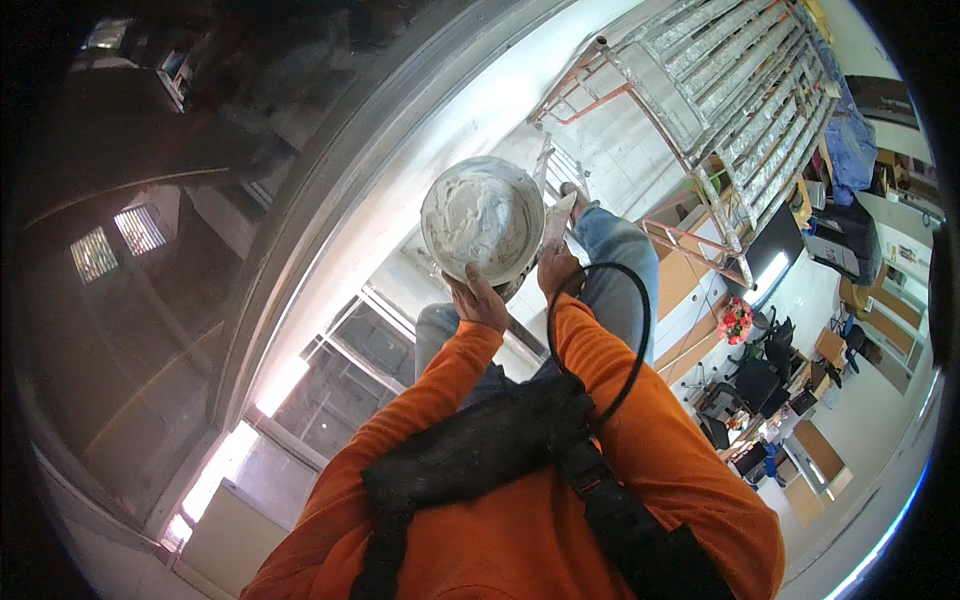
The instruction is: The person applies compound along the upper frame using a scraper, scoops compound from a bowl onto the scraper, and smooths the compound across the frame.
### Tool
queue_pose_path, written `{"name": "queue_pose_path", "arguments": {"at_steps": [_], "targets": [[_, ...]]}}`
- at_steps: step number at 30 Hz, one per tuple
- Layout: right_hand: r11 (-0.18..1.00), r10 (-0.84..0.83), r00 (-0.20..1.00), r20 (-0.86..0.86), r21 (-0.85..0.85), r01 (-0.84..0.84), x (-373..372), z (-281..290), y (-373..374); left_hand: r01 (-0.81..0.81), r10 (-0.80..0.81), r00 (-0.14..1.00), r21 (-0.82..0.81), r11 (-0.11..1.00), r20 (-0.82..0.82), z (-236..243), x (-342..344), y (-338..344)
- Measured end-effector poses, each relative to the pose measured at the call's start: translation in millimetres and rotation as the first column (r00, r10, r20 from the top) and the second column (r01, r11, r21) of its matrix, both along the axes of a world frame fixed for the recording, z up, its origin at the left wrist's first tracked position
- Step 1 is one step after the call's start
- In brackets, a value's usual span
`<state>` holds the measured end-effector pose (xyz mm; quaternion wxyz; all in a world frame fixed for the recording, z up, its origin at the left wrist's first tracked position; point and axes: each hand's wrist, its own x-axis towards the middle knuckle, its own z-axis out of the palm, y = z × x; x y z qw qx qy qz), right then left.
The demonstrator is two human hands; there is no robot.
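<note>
A round bucket [532, 190] is held out before my body, with wet white plaster paste [482, 212] smeared over its inside. My left hand [478, 298] grips the near edge, its thumb over the rim and its other fingers out of sight beneath. Just right of the bucket, my right hand [557, 268] is closed around a putty knife [560, 216], whose pale flat blade points away from me. The handle is hidden in the fist. A black cable [648, 330] loops over my right forearm.
Along the left runs a wall ledge [330, 215] beside dark glass. A slatted metal scaffold [720, 80] stands at the far right. Beyond it are wooden desks [690, 325], red flowers [735, 321] and several black office chairs [762, 380]. My legs [612, 265] are below the bucket.
</note>
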<state>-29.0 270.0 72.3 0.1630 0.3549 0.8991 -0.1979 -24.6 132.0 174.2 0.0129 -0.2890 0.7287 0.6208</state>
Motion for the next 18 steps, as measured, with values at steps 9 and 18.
{"name": "queue_pose_path", "arguments": {"at_steps": [9,18], "targets": [[0.986,0.059,0.961,0.271,-0.166,-0.014,-16,10,-8,-0.029,0.031,0.997,-0.020,0.999,0.072,-20,3,-17],[0.972,0.232,0.949,0.215,-0.025,-0.232,13,-17,4,0.087,-0.089,0.994,0.043,0.995,0.065,-31,9,-17]]}}
